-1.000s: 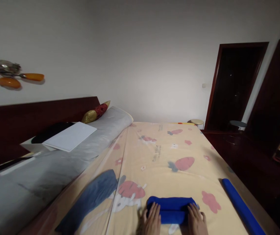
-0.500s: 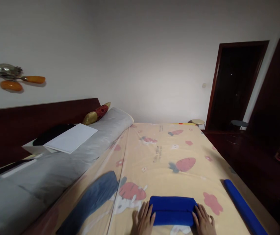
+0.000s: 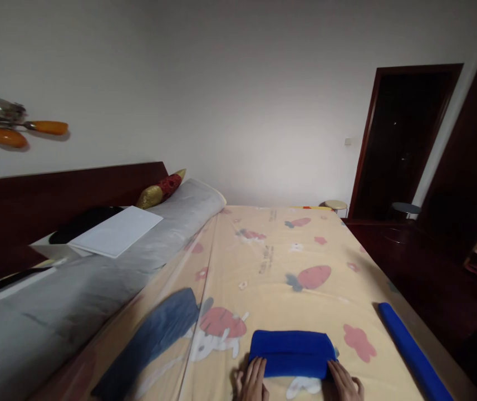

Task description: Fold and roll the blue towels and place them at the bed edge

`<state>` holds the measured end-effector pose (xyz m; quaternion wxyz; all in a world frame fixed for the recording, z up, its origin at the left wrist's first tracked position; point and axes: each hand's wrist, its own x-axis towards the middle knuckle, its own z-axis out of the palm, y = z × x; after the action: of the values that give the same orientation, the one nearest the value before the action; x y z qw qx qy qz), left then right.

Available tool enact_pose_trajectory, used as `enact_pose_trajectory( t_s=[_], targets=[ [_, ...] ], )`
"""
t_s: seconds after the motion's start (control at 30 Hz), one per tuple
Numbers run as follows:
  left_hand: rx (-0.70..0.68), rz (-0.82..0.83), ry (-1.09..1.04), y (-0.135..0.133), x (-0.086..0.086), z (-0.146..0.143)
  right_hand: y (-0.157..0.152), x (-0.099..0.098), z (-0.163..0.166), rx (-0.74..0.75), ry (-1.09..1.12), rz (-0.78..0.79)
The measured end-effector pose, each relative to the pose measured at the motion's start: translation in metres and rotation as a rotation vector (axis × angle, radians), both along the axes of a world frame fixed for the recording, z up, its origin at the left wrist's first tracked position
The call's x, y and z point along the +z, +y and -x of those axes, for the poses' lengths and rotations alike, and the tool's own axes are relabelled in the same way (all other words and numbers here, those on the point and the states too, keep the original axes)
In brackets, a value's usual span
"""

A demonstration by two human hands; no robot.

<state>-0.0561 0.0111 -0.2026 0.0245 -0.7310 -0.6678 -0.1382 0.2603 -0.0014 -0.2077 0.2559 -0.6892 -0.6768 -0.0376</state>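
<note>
Folded blue cloth (image 3: 292, 353) on carrot-print bedsheet (image 3: 288, 312); I've got left hand (image 3: 254, 383) and right hand (image 3: 345, 384) touching its 2 near corners, can't tell if pinching

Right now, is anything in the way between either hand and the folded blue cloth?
Nothing visible is: the left hand and right hand are at the near corners of the folded blue cloth, fingers against it. The long blue piece lies off to the right, apart from both.

dim overall; far wall (image 3: 263, 145) softly brightest.
</note>
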Motion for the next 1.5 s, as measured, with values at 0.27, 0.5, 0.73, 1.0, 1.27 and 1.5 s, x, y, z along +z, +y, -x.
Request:
enact_pose_trajectory(
  t_s=[0.27,0.5,0.73,1.0,1.27,1.5],
  targets=[
    [-0.001,0.138,-0.052,0.032,0.049,-0.010,0.032,0.061,0.004,0.093,-0.022,0.213],
    [0.019,0.297,-0.046,0.034,0.083,-0.022,0.038,0.070,0.008,0.055,-0.058,0.288],
    [-0.236,0.165,-0.101,0.019,0.074,-0.068,0.029,0.051,0.075,0.255,0.000,0.113],
    [-0.309,0.133,-0.048,0.033,0.064,-0.053,0.041,0.029,0.066,0.392,-0.008,0.083],
    [-0.298,0.181,-0.126,0.039,0.054,-0.055,0.048,0.025,0.070,0.374,0.004,0.138],
    [-0.319,0.083,-0.048,0.039,0.062,-0.053,0.047,0.061,0.064,0.408,0.065,0.309]
  ],
)
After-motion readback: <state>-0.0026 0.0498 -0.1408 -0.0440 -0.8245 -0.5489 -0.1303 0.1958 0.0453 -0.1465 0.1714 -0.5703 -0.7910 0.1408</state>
